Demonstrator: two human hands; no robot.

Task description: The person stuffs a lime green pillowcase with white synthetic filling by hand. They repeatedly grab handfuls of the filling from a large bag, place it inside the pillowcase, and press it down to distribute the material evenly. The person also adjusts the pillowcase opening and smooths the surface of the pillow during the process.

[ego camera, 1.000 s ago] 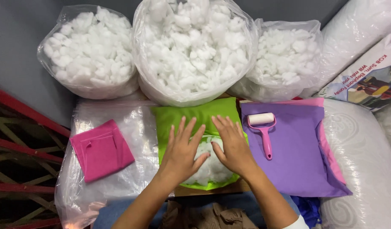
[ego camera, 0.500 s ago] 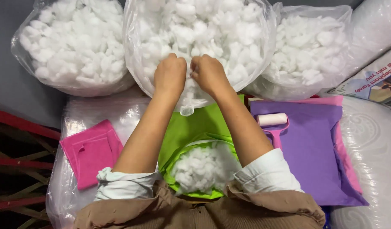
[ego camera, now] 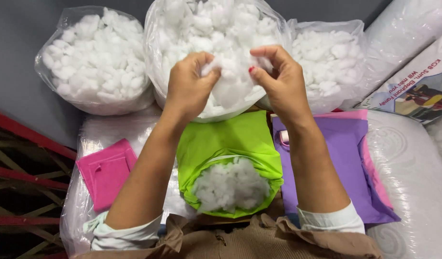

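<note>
Head camera, looking down over the person's own forearms, with white cuffs and a tan garment at the bottom edge. Both hands are raised together at the mouth of the middle clear plastic bag (ego camera: pixel 158 72), which is full of white fibre stuffing. The left hand (ego camera: pixel 189 86) is curled, its fingertips pinched into a clump of stuffing (ego camera: pixel 228 81). The right hand (ego camera: pixel 278 79) mirrors it, thumb and fingers closed on the same clump from the other side, red polish showing on one nail. The clump sits between the two hands, touching the mass in the bag.

Just below the hands lies a lime green fabric cover (ego camera: pixel 230 139), its opening towards the person and already holding a mound of white stuffing (ego camera: pixel 230 184). To its left a pink fabric cover (ego camera: pixel 106 170) lies flat; to its right a purple fabric cover (ego camera: pixel 336 153) rests on a pink one, with a small roller largely hidden behind the right wrist. Two more bags of stuffing stand either side of the middle one, left (ego camera: pixel 94 60) and right (ego camera: pixel 329 62). A printed package lies at far right.

The step in hand looks like pulling a fresh handful loose. The next move would call for tearing the clump free and bringing it down into the green cover's opening.
</note>
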